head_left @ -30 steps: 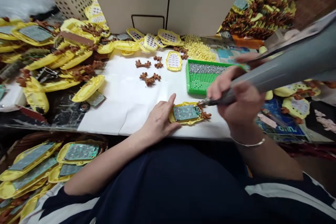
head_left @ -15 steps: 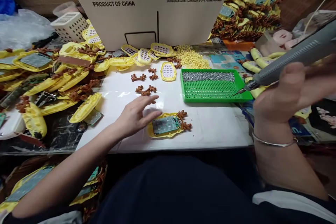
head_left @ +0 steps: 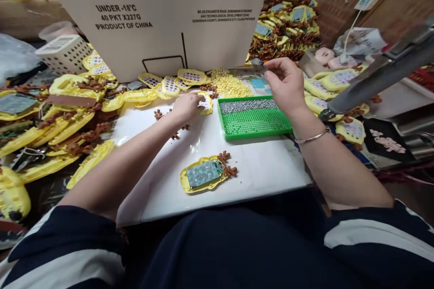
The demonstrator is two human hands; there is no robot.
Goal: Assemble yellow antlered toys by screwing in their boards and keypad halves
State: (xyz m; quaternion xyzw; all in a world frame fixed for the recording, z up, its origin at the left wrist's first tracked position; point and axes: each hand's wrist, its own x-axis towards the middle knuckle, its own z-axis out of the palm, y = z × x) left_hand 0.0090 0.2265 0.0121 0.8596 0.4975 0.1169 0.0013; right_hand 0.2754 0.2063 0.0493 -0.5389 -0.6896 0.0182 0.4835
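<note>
My left hand (head_left: 189, 107) reaches to the back of the white work surface, its fingers curled over the left edge of a yellow shell half with a hole-dotted white face (head_left: 206, 104). My right hand (head_left: 286, 85) hovers behind the green tray's right end with bent fingers apart and nothing visible in them. Beyond my right wrist hangs a grey electric screwdriver (head_left: 369, 76), free of the hand. Nearer to me lies an open yellow shell half (head_left: 185, 183) with a circuit board (head_left: 203, 174) inside and brown antler pieces (head_left: 228, 165) at its right end.
A green perforated tray (head_left: 256, 133) holds small silver screws (head_left: 249, 106). Small yellow parts (head_left: 230, 83) are heaped behind it. Brown antler pieces (head_left: 181, 132) lie under my left forearm. Yellow shells (head_left: 64, 131) pile up at left. A printed carton (head_left: 162, 31) stands at the back.
My right hand has let go of the screwdriver and moved left, towards the tray. My left hand has gone from beside the open shell to the hole-dotted shell farther back. The view has shifted.
</note>
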